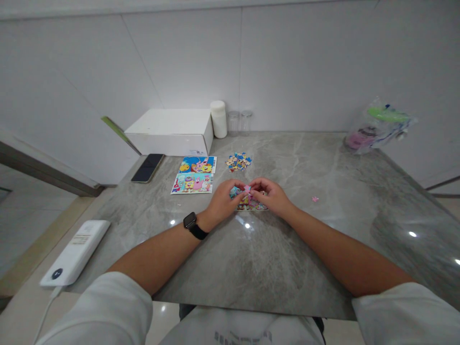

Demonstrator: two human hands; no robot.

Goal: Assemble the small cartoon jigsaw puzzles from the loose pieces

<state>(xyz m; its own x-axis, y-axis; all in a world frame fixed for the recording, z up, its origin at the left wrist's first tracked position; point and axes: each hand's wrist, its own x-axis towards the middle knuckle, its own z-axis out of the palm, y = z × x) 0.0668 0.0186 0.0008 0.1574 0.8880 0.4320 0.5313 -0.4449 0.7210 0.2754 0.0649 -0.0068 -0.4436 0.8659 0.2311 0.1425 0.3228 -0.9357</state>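
Both hands meet over a partly assembled cartoon jigsaw puzzle (pixel 251 207) near the middle of the table. The fingers of my left hand (pixel 225 197) are pinched on a small pink puzzle piece (pixel 247 189). From the other side, my right hand (pixel 273 195) pinches the same pink piece. Part of the jigsaw is hidden beneath my hands. A loose pink puzzle piece (pixel 315 199) lies to the right. Behind my hands is a pile of loose puzzle pieces (pixel 238 162). Two cartoon picture cards (pixel 192 184) lie to the left of it.
A phone (pixel 148 168) lies at left, near a white box (pixel 168 132). Beside the box stand a white bottle (pixel 218 120) and two clear jars (pixel 239 124). A plastic bag (pixel 375 128) sits at back right. A white power bank (pixel 75 254) with a cable is at front left.
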